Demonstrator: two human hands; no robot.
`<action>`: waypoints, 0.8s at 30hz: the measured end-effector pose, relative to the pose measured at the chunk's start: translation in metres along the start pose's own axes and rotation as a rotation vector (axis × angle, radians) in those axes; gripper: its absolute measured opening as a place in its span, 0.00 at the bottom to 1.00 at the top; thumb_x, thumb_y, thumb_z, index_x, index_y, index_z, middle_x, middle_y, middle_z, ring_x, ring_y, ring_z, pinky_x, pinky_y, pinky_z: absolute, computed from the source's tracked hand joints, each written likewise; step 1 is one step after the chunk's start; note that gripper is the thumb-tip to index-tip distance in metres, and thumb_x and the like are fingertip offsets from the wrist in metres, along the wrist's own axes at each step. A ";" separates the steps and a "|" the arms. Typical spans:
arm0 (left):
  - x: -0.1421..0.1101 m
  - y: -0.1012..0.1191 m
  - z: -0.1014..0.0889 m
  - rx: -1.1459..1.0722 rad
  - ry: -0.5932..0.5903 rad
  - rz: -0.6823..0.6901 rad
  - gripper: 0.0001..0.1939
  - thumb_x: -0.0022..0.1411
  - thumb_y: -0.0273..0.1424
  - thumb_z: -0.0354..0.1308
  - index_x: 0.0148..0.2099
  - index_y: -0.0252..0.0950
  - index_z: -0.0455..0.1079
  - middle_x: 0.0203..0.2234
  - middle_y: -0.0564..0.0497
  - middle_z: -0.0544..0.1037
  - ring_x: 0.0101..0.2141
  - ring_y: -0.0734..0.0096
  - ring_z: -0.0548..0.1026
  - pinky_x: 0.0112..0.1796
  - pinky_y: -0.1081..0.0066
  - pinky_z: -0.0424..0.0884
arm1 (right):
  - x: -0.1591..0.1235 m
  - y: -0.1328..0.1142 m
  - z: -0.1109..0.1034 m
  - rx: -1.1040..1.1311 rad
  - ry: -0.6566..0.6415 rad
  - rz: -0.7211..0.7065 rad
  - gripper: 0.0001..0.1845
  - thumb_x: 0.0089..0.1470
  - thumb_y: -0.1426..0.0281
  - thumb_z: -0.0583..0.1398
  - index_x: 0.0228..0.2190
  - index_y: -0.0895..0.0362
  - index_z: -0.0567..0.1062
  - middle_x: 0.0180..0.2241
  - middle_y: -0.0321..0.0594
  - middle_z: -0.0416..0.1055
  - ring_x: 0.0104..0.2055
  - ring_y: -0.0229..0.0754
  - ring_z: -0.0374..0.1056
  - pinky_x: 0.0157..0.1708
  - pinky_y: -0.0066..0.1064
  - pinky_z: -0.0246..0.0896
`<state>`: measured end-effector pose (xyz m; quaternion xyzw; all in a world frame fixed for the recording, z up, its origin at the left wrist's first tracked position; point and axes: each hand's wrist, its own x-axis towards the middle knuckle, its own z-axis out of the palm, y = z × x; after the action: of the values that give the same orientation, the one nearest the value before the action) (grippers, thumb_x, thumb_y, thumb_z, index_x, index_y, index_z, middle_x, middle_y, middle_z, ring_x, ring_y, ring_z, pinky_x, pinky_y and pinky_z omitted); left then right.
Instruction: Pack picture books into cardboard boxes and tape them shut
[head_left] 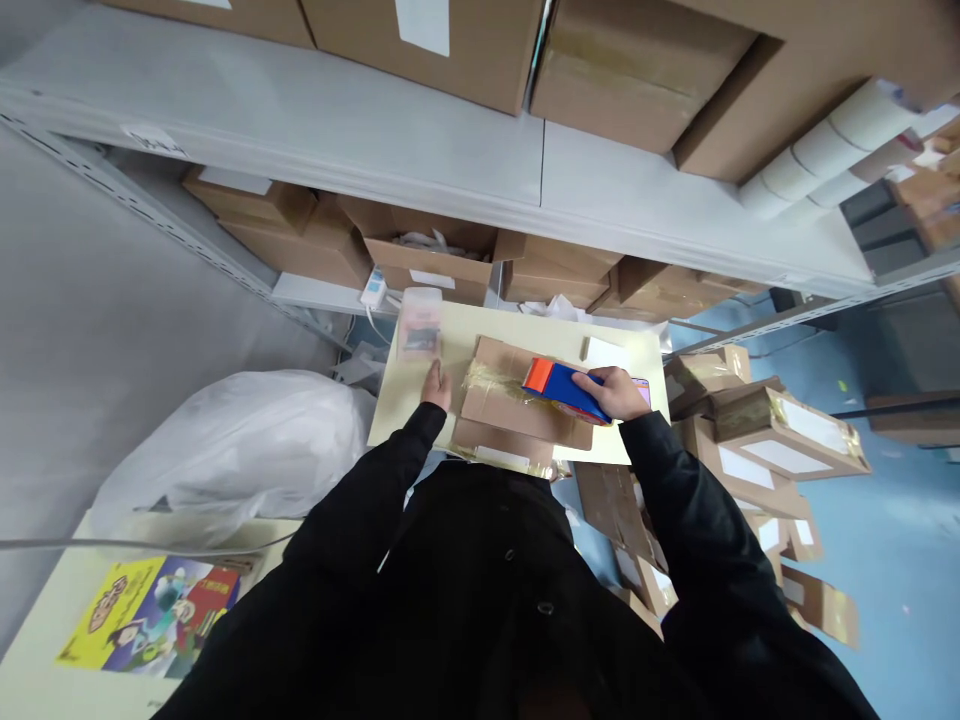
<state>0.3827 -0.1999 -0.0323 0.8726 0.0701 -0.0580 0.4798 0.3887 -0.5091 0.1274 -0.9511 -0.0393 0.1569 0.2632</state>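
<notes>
My right hand is wrapped round a blue tape dispenser with an orange-red front end. The dispenser is over a flattened brown cardboard box with yellowish tape across its left part. Some pinkish-purple printed thing shows just beyond my right hand. On the left of the table, my left hand is by the cardboard's edge with its fingers apart, holding nothing I can see. Just ahead of it lies a clear plastic packet with a pink and dark print; whether the fingertips touch it is unclear.
The pale yellow table stands against a grey shelf rack loaded with cartons. White rolls lie at the shelf's right. A white plastic bag bulges at left, above a colourful printed sheet. Boxes crowd the right floor.
</notes>
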 end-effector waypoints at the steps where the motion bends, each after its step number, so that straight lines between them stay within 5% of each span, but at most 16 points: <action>1: -0.002 0.009 -0.004 0.035 -0.017 0.068 0.42 0.59 0.49 0.46 0.67 0.28 0.45 0.65 0.36 0.49 0.65 0.53 0.46 0.60 0.54 0.48 | 0.000 0.000 -0.001 -0.006 -0.010 -0.002 0.32 0.50 0.44 0.50 0.16 0.58 0.69 0.16 0.36 0.64 0.20 0.36 0.59 0.23 0.28 0.52; 4: -0.009 0.043 -0.010 0.308 -0.252 0.469 0.61 0.42 0.59 0.57 0.67 0.24 0.42 0.66 0.35 0.42 0.65 0.47 0.38 0.62 0.54 0.37 | 0.003 -0.004 -0.003 -0.054 -0.046 -0.002 0.33 0.52 0.43 0.49 0.18 0.58 0.72 0.18 0.38 0.68 0.22 0.37 0.62 0.25 0.28 0.53; 6: -0.016 0.065 -0.008 0.518 -0.357 0.606 0.70 0.33 0.62 0.59 0.67 0.20 0.40 0.65 0.30 0.42 0.65 0.42 0.38 0.62 0.52 0.33 | 0.006 -0.009 -0.005 -0.119 -0.086 0.019 0.33 0.52 0.43 0.49 0.21 0.58 0.74 0.20 0.41 0.71 0.25 0.39 0.65 0.27 0.28 0.54; 11: -0.026 0.085 -0.002 0.756 -0.372 0.513 0.74 0.31 0.63 0.59 0.67 0.19 0.36 0.65 0.30 0.39 0.65 0.42 0.36 0.61 0.54 0.34 | 0.004 0.002 -0.027 -0.314 -0.132 0.094 0.34 0.51 0.41 0.49 0.28 0.56 0.78 0.28 0.45 0.75 0.30 0.42 0.69 0.29 0.29 0.55; 17: -0.026 0.083 0.001 0.810 -0.347 0.457 0.72 0.34 0.62 0.58 0.67 0.20 0.33 0.66 0.32 0.37 0.65 0.46 0.36 0.61 0.54 0.32 | -0.021 0.105 -0.067 -0.302 -0.221 0.119 0.31 0.52 0.45 0.50 0.27 0.57 0.78 0.26 0.42 0.74 0.28 0.41 0.67 0.29 0.29 0.56; 20: -0.029 0.077 -0.009 0.851 -0.339 0.416 0.71 0.35 0.61 0.58 0.67 0.19 0.33 0.66 0.31 0.38 0.65 0.46 0.36 0.61 0.54 0.31 | -0.017 0.139 -0.057 -0.219 -0.212 0.050 0.30 0.52 0.46 0.50 0.24 0.57 0.75 0.22 0.41 0.72 0.25 0.39 0.65 0.28 0.29 0.56; 24: -0.036 0.076 -0.018 0.956 -0.269 0.281 0.72 0.35 0.61 0.57 0.66 0.15 0.33 0.65 0.25 0.38 0.64 0.39 0.35 0.59 0.46 0.27 | 0.010 0.135 -0.026 -0.110 -0.175 -0.120 0.27 0.52 0.48 0.51 0.19 0.57 0.71 0.18 0.38 0.67 0.23 0.38 0.61 0.27 0.28 0.54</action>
<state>0.3616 -0.2271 0.0463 0.9802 -0.1447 -0.1303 0.0354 0.4055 -0.6361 0.0767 -0.9427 -0.1277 0.2209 0.2150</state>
